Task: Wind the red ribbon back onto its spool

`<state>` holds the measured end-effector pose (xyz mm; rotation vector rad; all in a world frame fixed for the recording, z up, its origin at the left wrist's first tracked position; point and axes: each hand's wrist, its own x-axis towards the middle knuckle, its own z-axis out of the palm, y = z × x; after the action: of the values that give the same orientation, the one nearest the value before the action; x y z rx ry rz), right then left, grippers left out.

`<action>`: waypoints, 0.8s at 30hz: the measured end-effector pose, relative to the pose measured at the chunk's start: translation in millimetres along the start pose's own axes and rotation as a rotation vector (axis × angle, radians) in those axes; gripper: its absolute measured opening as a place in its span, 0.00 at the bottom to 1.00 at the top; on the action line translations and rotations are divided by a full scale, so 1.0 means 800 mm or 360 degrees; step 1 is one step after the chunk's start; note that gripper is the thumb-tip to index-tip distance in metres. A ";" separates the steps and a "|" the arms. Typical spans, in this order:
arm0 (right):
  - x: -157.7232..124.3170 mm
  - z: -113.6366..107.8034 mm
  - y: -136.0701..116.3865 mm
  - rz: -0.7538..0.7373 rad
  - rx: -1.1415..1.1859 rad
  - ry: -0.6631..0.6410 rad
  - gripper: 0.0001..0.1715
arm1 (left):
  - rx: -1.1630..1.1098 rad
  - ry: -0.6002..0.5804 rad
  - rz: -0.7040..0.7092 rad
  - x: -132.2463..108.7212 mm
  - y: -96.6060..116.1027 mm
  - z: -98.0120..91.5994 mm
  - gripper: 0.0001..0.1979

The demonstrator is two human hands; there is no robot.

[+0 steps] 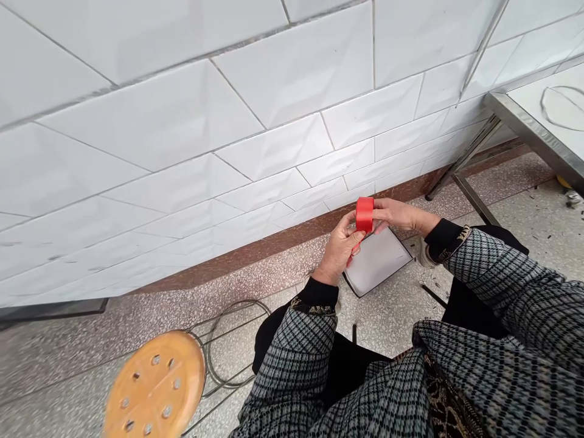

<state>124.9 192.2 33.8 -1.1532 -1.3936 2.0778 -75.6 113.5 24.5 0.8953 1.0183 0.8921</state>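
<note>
A red roll of tape [364, 214] is held up in front of me between both hands. My left hand [338, 250] is closed on its lower edge, the thumb pressed against the red band, with a strip of red showing under the fingers. My right hand [396, 214] grips the roll from the right, its fingers curled around the side. Below the hands a white square box [378, 261] with a dark edge lies on the speckled floor. Both sleeves are a grey checked knit with dark cuffs.
A white tiled wall [205, 121] with a brown skirting runs across the back. An orange round stool [155, 389] with holes and a wire frame stands at the lower left. A metal table [538, 121] with angled legs is at the upper right. Small debris lies on the floor.
</note>
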 end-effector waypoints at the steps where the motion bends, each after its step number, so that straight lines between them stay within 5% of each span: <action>1: -0.001 -0.001 -0.002 -0.0115 -0.0191 0.0111 0.11 | -0.0048 -0.0029 -0.0021 0.000 0.000 -0.002 0.39; 5: -0.004 -0.001 -0.005 -0.0437 -0.0899 0.0442 0.11 | -0.0125 -0.0053 -0.0089 0.001 -0.003 -0.002 0.38; 9: 0.001 0.004 -0.001 -0.0467 -0.1129 0.0748 0.06 | -0.0255 0.0117 0.0049 0.005 -0.009 0.010 0.37; 14: 0.014 0.000 0.003 -0.0294 -0.0832 0.0933 0.04 | -0.0275 0.0226 0.0178 0.011 -0.015 0.024 0.30; 19: 0.018 -0.003 0.003 -0.0152 -0.0565 0.0929 0.04 | 0.0116 0.0654 0.0273 0.010 -0.015 0.022 0.17; 24: 0.012 0.013 -0.009 0.0025 -0.0181 0.0848 0.09 | 0.0223 0.0476 0.0298 0.009 -0.018 0.021 0.17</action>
<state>110.2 196.1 37.9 -1.6168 -1.2452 1.5454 -55.3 111.6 13.5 1.0062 1.2810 1.1472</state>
